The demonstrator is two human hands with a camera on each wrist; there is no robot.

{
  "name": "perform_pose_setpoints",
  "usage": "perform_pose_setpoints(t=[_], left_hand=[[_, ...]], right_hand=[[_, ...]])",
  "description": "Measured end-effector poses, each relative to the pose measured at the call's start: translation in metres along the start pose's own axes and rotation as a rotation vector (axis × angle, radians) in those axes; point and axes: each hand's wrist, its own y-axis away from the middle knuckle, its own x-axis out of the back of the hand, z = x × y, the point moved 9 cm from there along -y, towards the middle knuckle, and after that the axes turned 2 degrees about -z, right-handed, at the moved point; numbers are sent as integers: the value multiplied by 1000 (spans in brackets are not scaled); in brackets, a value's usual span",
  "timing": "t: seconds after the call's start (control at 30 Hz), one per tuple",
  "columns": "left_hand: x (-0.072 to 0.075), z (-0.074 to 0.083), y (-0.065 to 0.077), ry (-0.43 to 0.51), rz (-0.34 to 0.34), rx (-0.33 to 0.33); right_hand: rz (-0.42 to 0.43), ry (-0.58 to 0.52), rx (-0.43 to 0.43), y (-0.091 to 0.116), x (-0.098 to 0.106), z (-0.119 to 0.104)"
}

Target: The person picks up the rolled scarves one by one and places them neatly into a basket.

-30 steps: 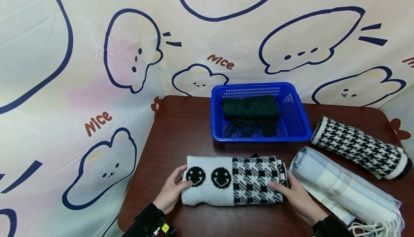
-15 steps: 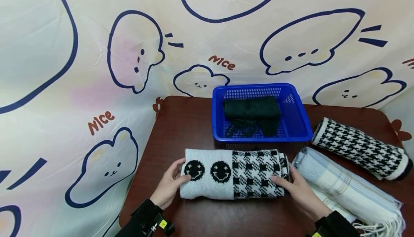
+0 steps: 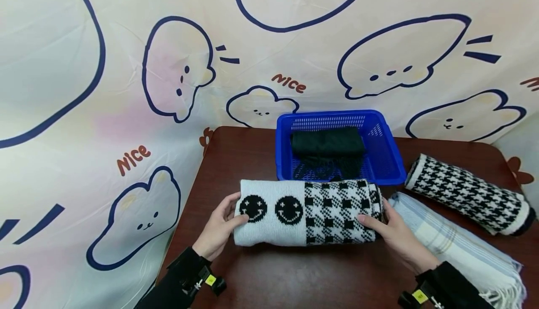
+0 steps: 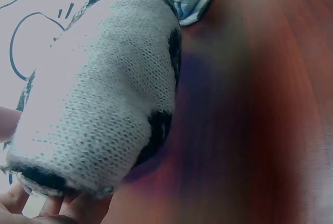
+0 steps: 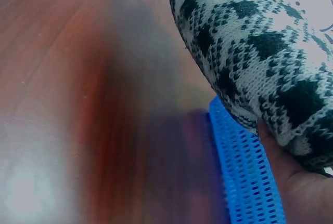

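between both hands [image 3: 218,228] [image 3: 399,238], smiley scarf [image 3: 309,213]

Basket [image 3: 389,178] on table [image 3: 294,276], rear; scarf [image 3: 328,141] inside. Held roll [image 3: 305,213] before basket, between left hand [image 3: 217,227] and right hand [image 3: 402,236]; contact with basket uncertain. Rear roll [image 3: 467,194] right of basket, front roll [image 3: 459,243] before it.

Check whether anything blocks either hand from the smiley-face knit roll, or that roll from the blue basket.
Nothing visible at the hands: left hand and right hand hold the knit roll. Toward the blue basket, only its near rim; inside, dark green fabric takes up some space.
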Motion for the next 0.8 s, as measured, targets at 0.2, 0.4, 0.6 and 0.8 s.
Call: perform_pose_setpoints(t=[0.2,0.4,0.6,0.8], left_hand=[[-3,15,-10,8,-1,-23],[-7,30,-19,-3,-4,-47],[-10,43,-29,-20,-2,-62],[-14,55,-37,-28,6,-79]], right_hand=[[-29,-83,52,-5,6,-18],[-41,-92,93,-9,15,-32],[-32,-120,144,-12,24,-45],[-31,-118,145,-16,32,-52]])
